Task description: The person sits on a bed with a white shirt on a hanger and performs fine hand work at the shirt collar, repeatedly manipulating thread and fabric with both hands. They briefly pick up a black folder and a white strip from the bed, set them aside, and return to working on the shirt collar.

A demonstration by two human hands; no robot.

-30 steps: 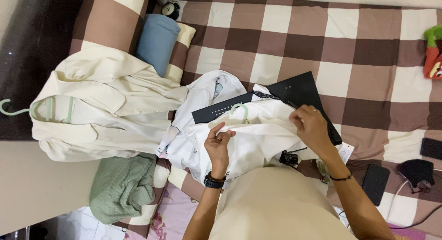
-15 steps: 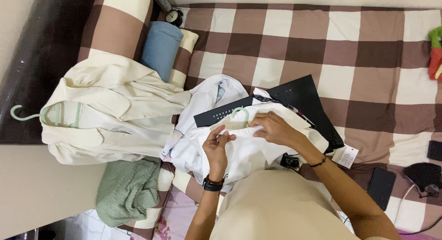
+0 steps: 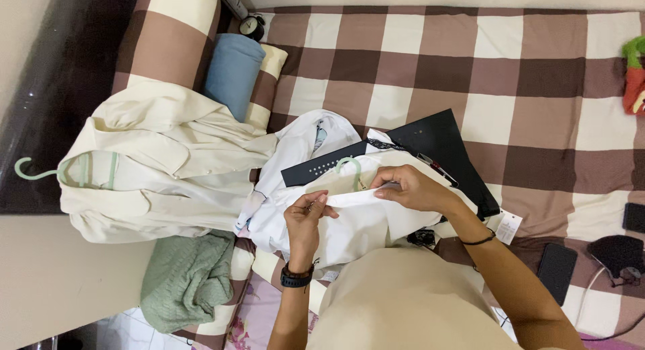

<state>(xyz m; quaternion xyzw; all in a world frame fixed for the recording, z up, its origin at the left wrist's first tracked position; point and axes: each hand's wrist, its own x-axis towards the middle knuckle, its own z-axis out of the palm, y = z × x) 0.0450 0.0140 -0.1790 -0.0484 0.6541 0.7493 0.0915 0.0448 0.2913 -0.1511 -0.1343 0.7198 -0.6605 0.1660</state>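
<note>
Seated at the edge of a bed [image 3: 416, 61] covered in a brown-and-cream checked sheet, a person works a white shirt [image 3: 356, 222] with both hands. That shirt lies rumpled in front of the person's lap and serves as the landmark for everything else. The left hand [image 3: 306, 219] pinches the near edge of the shirt's folded collar band between thumb and fingers, a dark watch on its wrist. The right hand [image 3: 410, 189] pinches the same band just beyond, fingers curled over the cloth, a thin black band on that wrist. A pale green hanger hook [image 3: 349, 163] pokes out of the shirt's neck, just above the hands. Behind the shirt and partly under it lies a flat black box [image 3: 430, 138], with a pen [image 3: 437, 168] resting on its near side. To the left of the shirt sprawls a cream jacket [image 3: 161, 175] on a second green hanger [image 3: 33, 172]. Below that jacket, left of the shirt, sits a bunched green knit garment [image 3: 188, 279]. Beyond the jacket are a blue rolled cloth [image 3: 232, 71] and a small black alarm clock [image 3: 252, 26]. Right of the shirt, a white paper tag [image 3: 508, 227] and a dark phone [image 3: 556, 269] lie on the sheet.
</note>
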